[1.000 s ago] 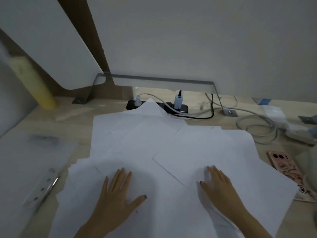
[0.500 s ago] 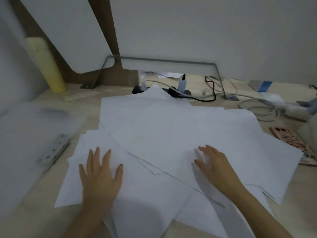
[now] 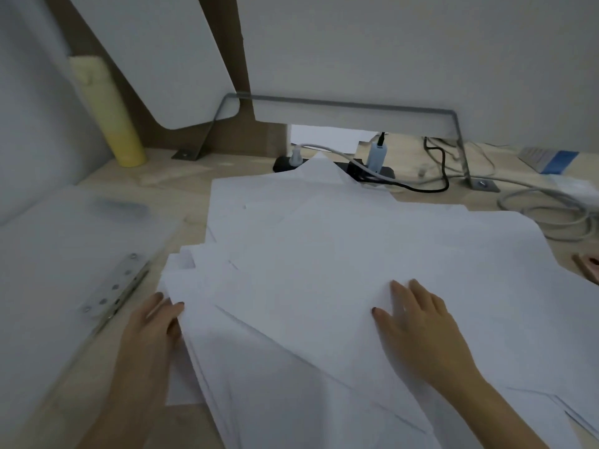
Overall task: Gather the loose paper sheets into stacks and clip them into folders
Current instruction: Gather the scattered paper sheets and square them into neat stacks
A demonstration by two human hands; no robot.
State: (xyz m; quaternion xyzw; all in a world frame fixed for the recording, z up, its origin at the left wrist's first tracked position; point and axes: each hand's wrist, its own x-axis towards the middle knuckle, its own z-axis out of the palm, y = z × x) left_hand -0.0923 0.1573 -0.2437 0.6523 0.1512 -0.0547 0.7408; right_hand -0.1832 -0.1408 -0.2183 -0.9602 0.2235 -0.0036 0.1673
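Across the middle of the pale wooden desk [image 3: 168, 176] lie fanned white paper sheets [image 3: 324, 254]. The left hand [image 3: 152, 325], fingers straight, pushes their left edge; the right hand [image 3: 418, 328] presses flat on top. Gathering seems in hand; next they probably need squaring into one stack.

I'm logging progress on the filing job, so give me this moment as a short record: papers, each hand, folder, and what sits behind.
paper sheets: loose, overlapping across the desk, not squared into a stack
left hand: at the pile's left edge, fingers straight against it
right hand: flat on top of the sheets
folder: translucent, lying open on the left; its metal clip bare of paper
behind: power strip, cables, yellow roll
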